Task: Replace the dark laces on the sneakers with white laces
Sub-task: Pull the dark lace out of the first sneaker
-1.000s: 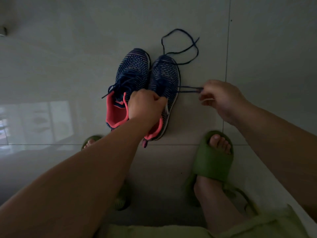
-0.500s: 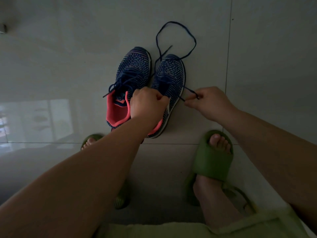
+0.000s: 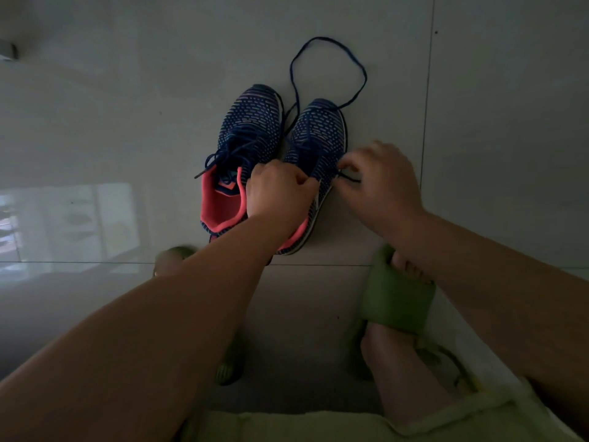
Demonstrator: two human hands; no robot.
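Sitting side by side on the pale glossy tile floor [image 3: 95,122], toes pointing to twelve o'clock, are two navy knit sneakers with coral linings. At nine o'clock of the pair, the left sneaker [image 3: 245,148] keeps its dark lace tied in a loose bow [image 3: 220,159] above the open collar. Touching it, the right sneaker [image 3: 318,138] has the left hand [image 3: 277,193] curled in a fist over its collar, gripping the shoe. From this sneaker's toe a loosened dark lace [image 3: 328,46] runs out in a wide loop toward twelve o'clock across the floor. At three o'clock of the shoe, the right hand [image 3: 379,183] pinches a short strand of that lace between thumb and forefinger, right at the eyelets, the other fingers loosely spread. Toward six o'clock, a green slide sandal [image 3: 395,301] covers one foot. Tile seams cross the floor, and a window's reflection [image 3: 63,218] glows at nine o'clock.
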